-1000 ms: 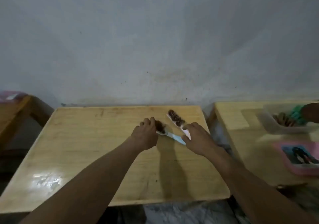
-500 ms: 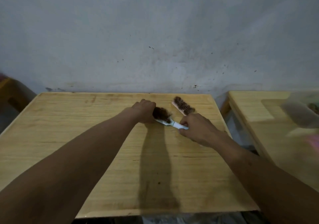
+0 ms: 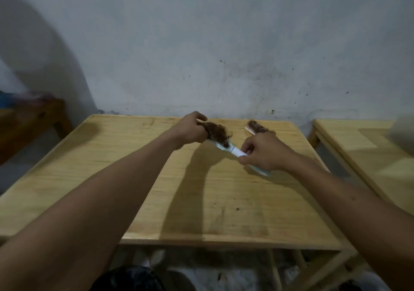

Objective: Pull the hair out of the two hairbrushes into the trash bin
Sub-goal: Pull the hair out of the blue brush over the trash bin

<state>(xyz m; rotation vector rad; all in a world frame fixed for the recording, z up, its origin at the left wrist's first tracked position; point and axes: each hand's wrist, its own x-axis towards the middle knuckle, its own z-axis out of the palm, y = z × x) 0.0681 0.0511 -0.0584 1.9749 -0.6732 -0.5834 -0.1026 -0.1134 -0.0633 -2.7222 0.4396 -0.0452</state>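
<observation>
A pale blue hairbrush (image 3: 226, 145) is held over the far part of the wooden table (image 3: 107, 178). My right hand (image 3: 264, 151) grips its handle. A clump of brown hair (image 3: 216, 131) sits on the bristles, and my left hand (image 3: 190, 129) pinches that clump at the brush's far end. A second, pinkish hairbrush (image 3: 255, 127) with hair in its bristles lies on the table just behind my right hand. A dark round trash bin (image 3: 134, 279) shows under the table's near edge.
A grey wall rises directly behind the table. Another wooden table (image 3: 363, 147) stands to the right across a narrow gap. A darker wooden bench (image 3: 29, 118) is at the far left. Pale floor shows below the near edge.
The blue brush has been raised off the table. The hair clump now stands higher off the bristles in my left hand. The head camera has tilted down, bringing the bin into view.
</observation>
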